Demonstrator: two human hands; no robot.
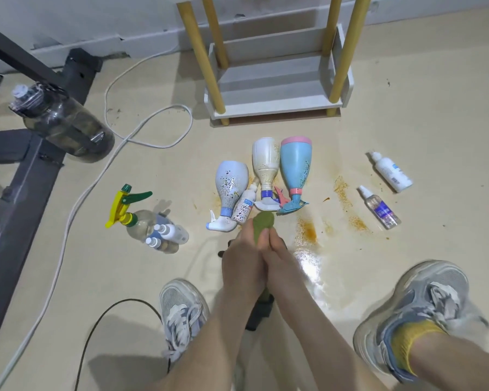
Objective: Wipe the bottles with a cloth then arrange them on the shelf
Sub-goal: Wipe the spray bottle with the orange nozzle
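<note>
Left hand (242, 261): pressed side by side against the right hand, fingers curled round the cloth.
Right hand (283, 258): fingers likewise curled on the cloth; what lies below the hands is hidden.
Cloth (263, 223): green, bunched, sticking out past the fingertips, just short of the spray heads of the middle bottles.
Middle bottles: four lie on the floor, touching, between the hands and the shelf: a lavender spray bottle (232, 179) with flecks, a small speckled bottle (244, 206) with a blue label, a cream spray bottle (266, 162), and a blue spray bottle (295, 167) with pink bands.
Right bottles: a white bottle (390, 172) with a blue label and a clear bottle (380, 208) with a purple label, lying apart from each other.
Left bottles: a clear trigger bottle (130, 213) with a yellow and green head, upright, with two small white-capped bottles (171, 232) close beside it.
Writing: none of the labels can be read.
Contents: the clear bottle's looks pinkish; the others cannot be told.
Shelf (277, 108): white boards, yellow posts, standing by the wall.
Floor (407, 108): beige, with orange stains (307, 231) to the right of the hands.
Jug (65, 119): large, dark, see-through, far left.
</note>
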